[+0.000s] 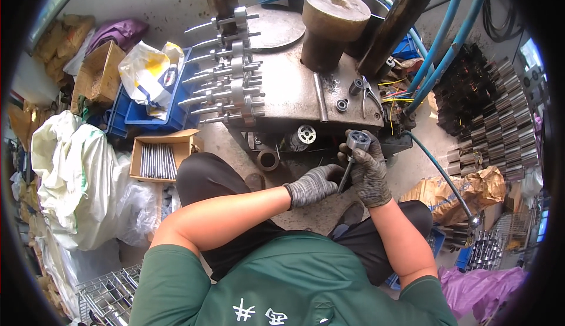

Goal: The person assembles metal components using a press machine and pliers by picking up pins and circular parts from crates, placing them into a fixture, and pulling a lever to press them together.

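Upright in my gloved right hand (pixel 371 179) is a round grey metal rotor with slots (pixel 358 140), its thin metal shaft (pixel 346 176) pointing down toward my lap. My right fingers are wrapped round it. My gloved left hand (pixel 312 188) is closed at the shaft, its fingertips partly hidden in shadow. In front of my hands, a similar slotted disc (pixel 305 134) sits at the near edge of the metal bench (pixel 276 84). On the bench lie a metal rod (pixel 321 97), pliers (pixel 369 96), a small ring (pixel 341 106) and a short cylinder (pixel 356 86).
Several rotors on shafts (pixel 238 73) are stacked along the bench's left side. A thick steel post (pixel 329 25) rises behind. An open carton of rods (pixel 158 160) and a blue crate (pixel 159 120) stand left. A green hose (pixel 441 176) hangs right, near stacked metal cylinders (pixel 500 114).
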Tool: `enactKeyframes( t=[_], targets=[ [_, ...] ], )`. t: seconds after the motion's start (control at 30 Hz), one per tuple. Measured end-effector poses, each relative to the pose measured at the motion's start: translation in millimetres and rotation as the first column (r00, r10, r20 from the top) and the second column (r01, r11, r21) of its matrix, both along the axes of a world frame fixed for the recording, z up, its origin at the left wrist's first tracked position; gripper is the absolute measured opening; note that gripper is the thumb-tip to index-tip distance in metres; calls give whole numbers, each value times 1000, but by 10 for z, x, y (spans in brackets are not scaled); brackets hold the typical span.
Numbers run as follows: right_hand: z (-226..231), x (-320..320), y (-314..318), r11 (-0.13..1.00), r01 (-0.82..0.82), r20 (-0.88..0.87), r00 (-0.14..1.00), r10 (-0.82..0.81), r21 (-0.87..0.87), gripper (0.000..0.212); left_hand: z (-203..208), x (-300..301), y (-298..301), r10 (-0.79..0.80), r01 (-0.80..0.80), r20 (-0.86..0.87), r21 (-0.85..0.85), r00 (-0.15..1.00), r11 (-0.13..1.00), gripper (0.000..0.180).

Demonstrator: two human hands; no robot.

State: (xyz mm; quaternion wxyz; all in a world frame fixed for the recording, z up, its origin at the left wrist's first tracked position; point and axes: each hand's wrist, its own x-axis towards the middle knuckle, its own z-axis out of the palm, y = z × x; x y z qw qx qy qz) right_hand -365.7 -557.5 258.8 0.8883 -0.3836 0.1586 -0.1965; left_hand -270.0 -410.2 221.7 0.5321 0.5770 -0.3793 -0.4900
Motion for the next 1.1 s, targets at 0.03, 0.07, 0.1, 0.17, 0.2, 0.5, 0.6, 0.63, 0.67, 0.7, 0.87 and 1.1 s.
enactKeyframes(
  t=[0.03,0.07,0.1,0.17,0.2,0.5,0.6,0.63,0.67,0.7,0.87,1.1],
  targets=[
    [16,39,50,999,26,-12,1000,-27,-36,56,57,-21,8,-29,54,-163,155,986,986,49],
    [39,76,95,999,25,-2,1000,-26,-33,58,69,-44,7,17,7,-197,122,980,993,46],
    [66,105,113,995,32,1,999,-33,-96,57,74,-73,-7,60,-41,-233,86,971,995,43],
    [127,158,124,974,47,7,999,-47,-220,56,67,-61,-28,38,-22,-192,88,981,996,39],
    [158,202,79,935,68,-26,996,-82,-348,55,56,-35,-16,38,-23,-168,93,985,995,38],
    [1462,1043,-507,707,290,195,957,-215,-644,58,-104,29,-28,300,-146,-431,354,851,924,18],
    [1762,1361,-743,596,263,168,963,-212,-759,55,97,97,-42,345,-176,-473,365,811,914,16],
    [1865,1495,-790,528,233,149,969,-199,-816,55,93,119,-47,338,-174,-473,357,814,918,15],
    [1948,1598,-813,432,201,98,964,-249,-879,57,88,131,-42,334,-174,-472,349,816,921,15],
    [1968,1702,-986,311,174,104,967,-231,-934,60,90,129,-64,322,-170,-472,337,821,926,15],
    [2222,2147,-1047,-272,-43,58,933,-354,-961,66,89,180,-82,309,-155,-481,333,820,930,15],
    [2252,2602,-1164,-398,-259,-83,909,-409,-880,64,104,262,-142,312,-193,-468,284,827,939,18]
  ],
)
